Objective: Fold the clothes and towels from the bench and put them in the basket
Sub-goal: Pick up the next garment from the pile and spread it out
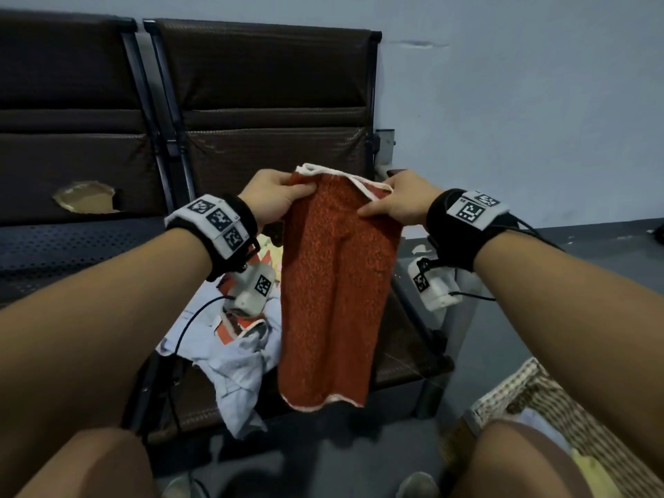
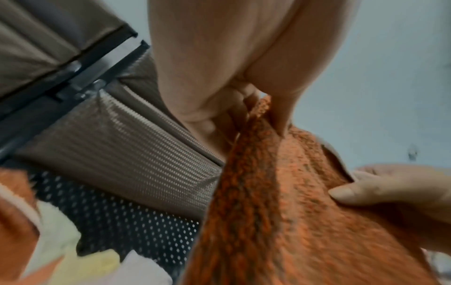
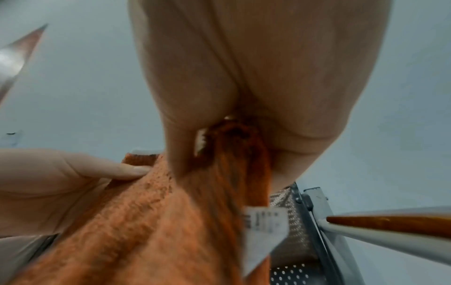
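An orange towel point(image 1: 336, 292) with a white hem hangs lengthwise in the air in front of the bench point(image 1: 402, 354). My left hand point(image 1: 276, 195) pinches its top left corner, thumb on the near face. My right hand point(image 1: 399, 199) pinches the top right corner. In the left wrist view the towel point(image 2: 280, 212) runs down from my left hand point(image 2: 256, 108), with the right thumb at the lower right. In the right wrist view my right hand point(image 3: 219, 135) grips the bunched corner of the towel point(image 3: 146, 231), whose white label point(image 3: 263, 227) dangles.
A crumpled pale blue shirt point(image 1: 233, 364) and other pale and orange cloths lie on the bench seat behind the towel. A woven basket point(image 1: 549, 400) holding some cloth stands on the floor at the lower right, beside my knee. The left bench seat has a torn back.
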`<act>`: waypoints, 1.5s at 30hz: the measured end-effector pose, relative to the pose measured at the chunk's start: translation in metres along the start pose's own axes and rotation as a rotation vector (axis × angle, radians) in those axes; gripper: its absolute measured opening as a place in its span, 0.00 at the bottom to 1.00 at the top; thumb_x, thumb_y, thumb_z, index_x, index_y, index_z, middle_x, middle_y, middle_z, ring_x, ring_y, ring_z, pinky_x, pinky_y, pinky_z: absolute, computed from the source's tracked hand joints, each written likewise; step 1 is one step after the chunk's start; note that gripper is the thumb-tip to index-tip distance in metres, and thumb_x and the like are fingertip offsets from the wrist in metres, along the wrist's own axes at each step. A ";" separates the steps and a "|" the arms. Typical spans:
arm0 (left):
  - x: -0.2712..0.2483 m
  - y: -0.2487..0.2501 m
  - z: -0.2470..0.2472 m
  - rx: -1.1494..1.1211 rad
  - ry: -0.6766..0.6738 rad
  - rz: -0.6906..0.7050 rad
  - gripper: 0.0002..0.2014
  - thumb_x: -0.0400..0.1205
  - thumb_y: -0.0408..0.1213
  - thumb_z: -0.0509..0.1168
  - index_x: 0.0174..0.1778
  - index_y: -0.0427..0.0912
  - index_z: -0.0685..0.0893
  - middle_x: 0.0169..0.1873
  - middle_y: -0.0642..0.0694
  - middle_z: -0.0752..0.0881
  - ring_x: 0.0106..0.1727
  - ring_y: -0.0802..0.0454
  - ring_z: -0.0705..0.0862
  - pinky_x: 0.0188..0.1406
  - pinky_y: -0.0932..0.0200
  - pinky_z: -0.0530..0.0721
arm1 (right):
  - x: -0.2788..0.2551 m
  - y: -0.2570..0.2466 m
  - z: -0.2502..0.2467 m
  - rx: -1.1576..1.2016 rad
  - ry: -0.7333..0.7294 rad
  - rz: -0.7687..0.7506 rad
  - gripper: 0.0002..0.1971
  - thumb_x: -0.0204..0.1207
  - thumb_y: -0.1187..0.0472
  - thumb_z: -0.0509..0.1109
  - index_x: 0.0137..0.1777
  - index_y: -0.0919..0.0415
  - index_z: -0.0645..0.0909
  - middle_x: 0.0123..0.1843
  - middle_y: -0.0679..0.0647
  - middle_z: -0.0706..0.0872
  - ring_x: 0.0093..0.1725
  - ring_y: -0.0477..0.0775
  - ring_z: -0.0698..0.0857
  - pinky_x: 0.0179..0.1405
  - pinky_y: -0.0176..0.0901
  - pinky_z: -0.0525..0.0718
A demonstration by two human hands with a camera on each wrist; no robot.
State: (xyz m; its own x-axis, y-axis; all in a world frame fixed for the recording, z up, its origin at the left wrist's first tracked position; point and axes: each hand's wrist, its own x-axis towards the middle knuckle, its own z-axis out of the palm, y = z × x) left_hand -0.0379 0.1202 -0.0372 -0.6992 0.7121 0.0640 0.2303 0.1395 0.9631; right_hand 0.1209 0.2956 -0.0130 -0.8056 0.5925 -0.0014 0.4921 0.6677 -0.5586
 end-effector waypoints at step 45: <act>0.004 -0.205 0.035 0.467 0.284 -0.072 0.14 0.76 0.49 0.71 0.53 0.49 0.80 0.42 0.51 0.85 0.45 0.50 0.84 0.40 0.57 0.74 | 0.045 0.108 0.208 0.250 0.049 0.187 0.22 0.78 0.51 0.75 0.69 0.59 0.84 0.58 0.55 0.91 0.59 0.59 0.89 0.67 0.50 0.83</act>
State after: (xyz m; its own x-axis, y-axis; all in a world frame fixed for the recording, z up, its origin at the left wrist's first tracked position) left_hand -0.0640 0.1185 -0.2440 -0.8643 0.4851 0.1326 0.4060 0.5174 0.7533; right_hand 0.0696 0.3006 -0.2462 -0.6891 0.7194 -0.0868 0.5290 0.4176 -0.7387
